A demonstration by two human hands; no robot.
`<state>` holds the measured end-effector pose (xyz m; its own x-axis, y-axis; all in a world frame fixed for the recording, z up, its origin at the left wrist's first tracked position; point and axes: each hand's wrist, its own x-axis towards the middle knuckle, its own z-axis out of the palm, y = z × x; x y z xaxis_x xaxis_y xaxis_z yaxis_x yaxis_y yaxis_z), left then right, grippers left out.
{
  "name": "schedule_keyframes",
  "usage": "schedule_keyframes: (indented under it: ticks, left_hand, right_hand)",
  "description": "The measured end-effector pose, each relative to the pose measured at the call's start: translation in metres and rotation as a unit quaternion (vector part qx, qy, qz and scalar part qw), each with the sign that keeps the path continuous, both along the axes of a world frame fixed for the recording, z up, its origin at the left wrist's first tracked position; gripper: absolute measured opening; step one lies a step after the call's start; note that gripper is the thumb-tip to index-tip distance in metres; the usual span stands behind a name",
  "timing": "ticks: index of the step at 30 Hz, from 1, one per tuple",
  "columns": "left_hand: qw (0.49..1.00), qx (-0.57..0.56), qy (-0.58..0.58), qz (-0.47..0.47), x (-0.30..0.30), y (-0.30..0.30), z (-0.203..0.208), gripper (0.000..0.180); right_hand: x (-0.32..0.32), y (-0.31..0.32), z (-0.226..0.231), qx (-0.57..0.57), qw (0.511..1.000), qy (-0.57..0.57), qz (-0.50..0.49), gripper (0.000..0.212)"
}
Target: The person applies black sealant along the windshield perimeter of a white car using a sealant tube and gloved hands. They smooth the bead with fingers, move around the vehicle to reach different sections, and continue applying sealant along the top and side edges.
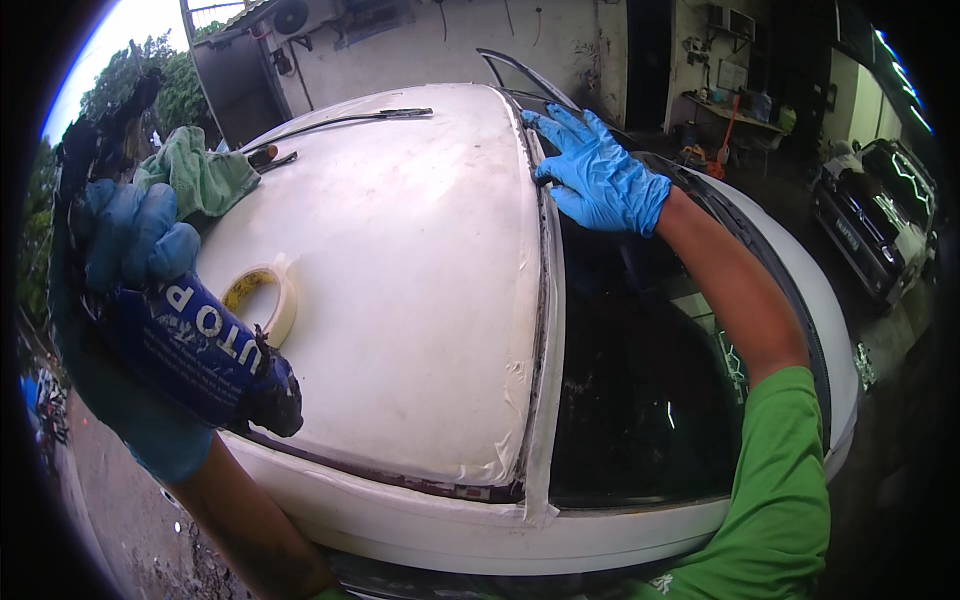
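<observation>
My left hand [140, 235], in a blue glove, is closed around a dark blue foil sealant pack [190, 350] at the left. Black paste smears the pack's lower end and the area above my fingers. Over the front edge of the white car roof [400, 260], my gloved right hand [600, 175] has its fingers spread and holds nothing. Its fingertips rest at the seam between roof and dark windshield [640, 380]. Masking tape [545, 400] runs along that seam. A roll of masking tape [285, 300] lies on the roof beside the pack.
A green cloth [200, 175] and a wiper blade [350, 122] lie toward the roof's far left. A dark car [875, 215] stands at the right. Behind are a wall [450, 50] and a cluttered workbench [735, 112].
</observation>
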<state>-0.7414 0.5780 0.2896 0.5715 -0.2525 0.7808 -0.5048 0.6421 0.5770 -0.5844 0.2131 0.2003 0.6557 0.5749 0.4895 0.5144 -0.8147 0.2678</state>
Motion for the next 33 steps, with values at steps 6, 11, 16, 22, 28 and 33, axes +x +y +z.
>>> schedule_keyframes:
  ticks: [6,11,16,22,28,33]
  left_hand:
    - [0.999,0.004,-0.004,0.032,0.0,0.001,0.0,0.017]
    - [1.0,0.003,-0.019,-0.005,0.003,0.004,-0.001,0.018]
    - [1.0,0.006,-0.022,-0.01,0.004,0.003,-0.001,0.017]
    - [0.999,0.018,-0.031,-0.008,0.003,0.005,-0.001,0.014]
    - [1.0,0.018,-0.022,-0.01,0.004,0.001,0.001,0.013]
    - [1.0,0.014,-0.018,0.015,0.001,0.001,0.0,0.016]
  right_hand:
    - [-0.004,0.0,-0.006,-0.032,0.998,-0.05,0.023,0.038]
    - [-0.022,0.003,0.002,-0.073,0.996,-0.047,0.036,0.035]
    - [-0.028,0.001,0.007,-0.054,0.996,-0.035,0.069,0.029]
    - [-0.005,-0.015,0.001,0.172,0.958,0.113,0.201,0.029]
    - [0.04,-0.04,-0.009,0.365,0.844,0.25,0.302,0.044]
    - [0.06,-0.041,-0.02,0.319,0.876,0.239,0.273,0.043]
